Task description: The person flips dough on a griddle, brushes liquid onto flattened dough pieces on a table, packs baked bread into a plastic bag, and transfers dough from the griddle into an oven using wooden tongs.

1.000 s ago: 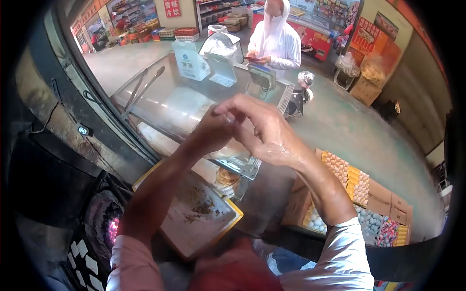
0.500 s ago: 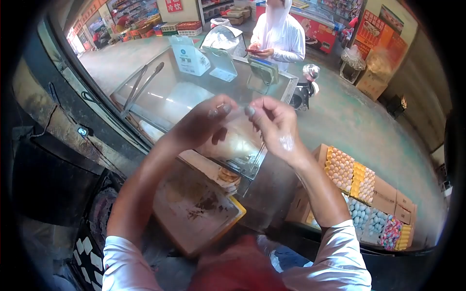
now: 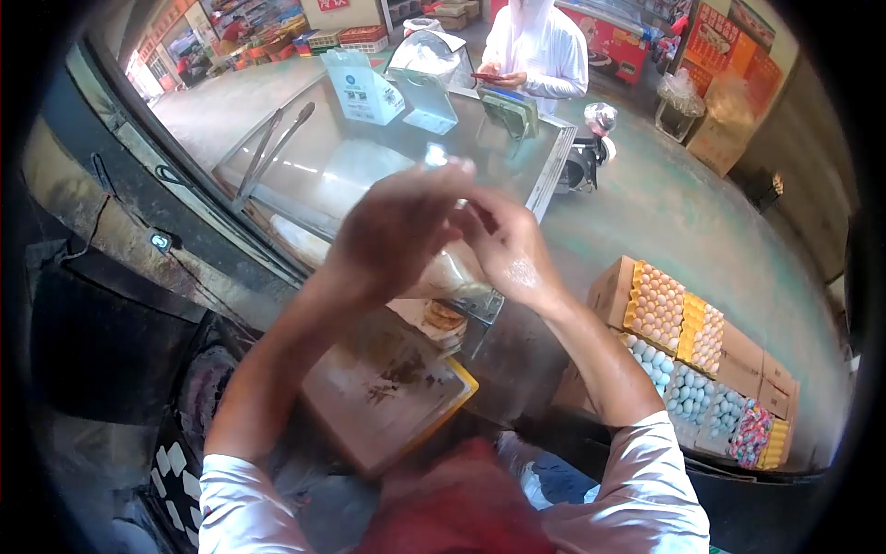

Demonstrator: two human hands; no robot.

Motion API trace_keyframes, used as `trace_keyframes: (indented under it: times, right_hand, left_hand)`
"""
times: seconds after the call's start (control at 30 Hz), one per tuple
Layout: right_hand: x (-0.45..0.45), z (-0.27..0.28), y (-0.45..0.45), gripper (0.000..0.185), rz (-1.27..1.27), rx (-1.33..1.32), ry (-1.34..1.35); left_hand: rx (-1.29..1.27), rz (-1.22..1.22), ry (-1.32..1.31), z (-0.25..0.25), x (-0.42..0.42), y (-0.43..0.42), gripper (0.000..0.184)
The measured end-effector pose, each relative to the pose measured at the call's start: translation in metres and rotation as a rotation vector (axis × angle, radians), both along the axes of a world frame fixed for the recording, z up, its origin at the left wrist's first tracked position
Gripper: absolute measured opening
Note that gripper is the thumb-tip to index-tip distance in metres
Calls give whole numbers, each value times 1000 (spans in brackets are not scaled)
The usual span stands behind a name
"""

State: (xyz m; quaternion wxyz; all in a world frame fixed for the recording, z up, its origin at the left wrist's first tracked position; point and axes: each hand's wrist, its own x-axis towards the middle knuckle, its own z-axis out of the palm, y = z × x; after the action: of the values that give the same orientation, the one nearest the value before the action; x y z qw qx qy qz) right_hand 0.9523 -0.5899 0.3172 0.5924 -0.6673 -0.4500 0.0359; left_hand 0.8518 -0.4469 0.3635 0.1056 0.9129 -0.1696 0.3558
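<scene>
My left hand (image 3: 397,226) is raised over the glass-topped counter (image 3: 318,148), smeared by motion, so its fingers cannot be made out. Beside it and partly behind it is my right hand (image 3: 512,245), its fingers bent toward the left one; a whitish, shiny patch shows near its wrist. Whether the hands hold anything between them is hidden. Below them lies a yellow-edged tray (image 3: 369,406) with dark residue. Round flat breads (image 3: 445,319) sit stacked at the counter's near corner.
Metal tongs (image 3: 268,152) lie on the counter, near a white box (image 3: 362,90). Across it a person (image 3: 540,51) in white holds a red phone. Egg trays (image 3: 657,300) on cartons stand at the right. White pieces (image 3: 175,480) lie on a dark surface at the lower left.
My hands have gone from meeting near the fingertips to overlapping, the left one coming in front of the right. The view has shifted slightly.
</scene>
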Motion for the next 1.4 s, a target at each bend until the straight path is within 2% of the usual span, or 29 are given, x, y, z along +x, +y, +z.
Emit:
trace_keyframes:
  times: [0.07, 0.13, 0.17, 0.2, 0.27, 0.3, 0.33, 0.4, 0.47, 0.53, 0.57, 0.63, 0.67, 0.73, 0.77, 0.83, 0.87, 0.93, 0.97, 1.07, 1.2, 1.27, 1.3, 1.4]
  right_hand:
    - [1, -9, 13, 21, 108, 107, 55]
    - [-6, 6, 14, 24, 501, 143, 637]
    - [-7, 9, 13, 17, 405, 135, 528]
    - [-2, 3, 15, 17, 409, 131, 530]
    - [17, -14, 16, 13, 108, 27, 54]
    - [16, -4, 7, 16, -26, -96, 21]
    - [24, -15, 4, 16, -27, -99, 21]
    - [40, -34, 2, 14, -207, -211, -288]
    - [35, -38, 2, 13, -227, -181, -254]
    - [33, -39, 4, 14, -204, -43, -57]
    - [32, -37, 4, 14, -204, -43, -58]
    - [30, -31, 3, 13, -162, -38, 64]
    - [28, -29, 2, 13, -158, -40, 61]
    - [20, -22, 1, 9, -85, -15, 143]
    - [15, -17, 0, 9, -80, -15, 138]
    - [5, -5, -1, 6, -96, 53, -9]
    - [2, 0, -2, 6, -96, 52, -12]
    - [-3, 8, -3, 6, -65, 71, -179]
    - [-2, 9, -6, 5, -36, 22, -228]
    - [-3, 13, -5, 6, 24, 90, -252]
    - [2, 10, -7, 8, 108, 92, -287]
    - [-6, 13, -7, 10, 125, 118, -445]
    - [-4, 11, -9, 18, 134, 70, -487]
    - [-6, 19, -11, 25, 59, 86, -376]
  left_hand:
    - [25, -42, 87, -3, -3, -2, 56]
    - [-2, -37, 10, -16, -2, 3, 56]
    - [-4, -30, 9, -20, -1, 7, 56]
    - [68, -16, -83, -24, 1, 13, 56]
    - [139, 5, -178, -25, -4, 20, 57]
    - [236, 106, -143, -26, -13, 22, 54]
    - [333, 203, -106, -27, -20, 23, 51]
    - [349, 241, -61, -39, -29, 30, 43]
    - [363, 289, -6, -51, -32, 35, 37]
    - [-26, 357, 403, -50, -32, 34, 21]
    - [-27, 357, 402, -47, -31, 32, 21]
    - [-1203, 167, 720, -26, -27, 15, 29]
    - [-1206, 169, 716, -25, -21, 11, 29]
    - [-1562, -100, 665, -24, -9, 6, 38]
    - [-1563, -100, 658, -27, -6, 4, 38]
    - [-1346, -93, 556, -40, 3, 3, 26]
    - [-1347, -95, 554, -49, 5, 3, 26]
    - [-800, 2, 337, -52, 4, -6, 19]
    - [-712, 42, 346, -50, 0, -7, 22]
    - [-767, 114, 445, -46, -1, -5, 20]
    - [-737, 91, 531, -43, 0, -6, 20]
    - [-807, 96, 389, -49, 1, -11, 18]
    - [-782, 107, 385, -51, 2, -10, 18]
    - [-816, 56, 294, -52, 1, -13, 14]
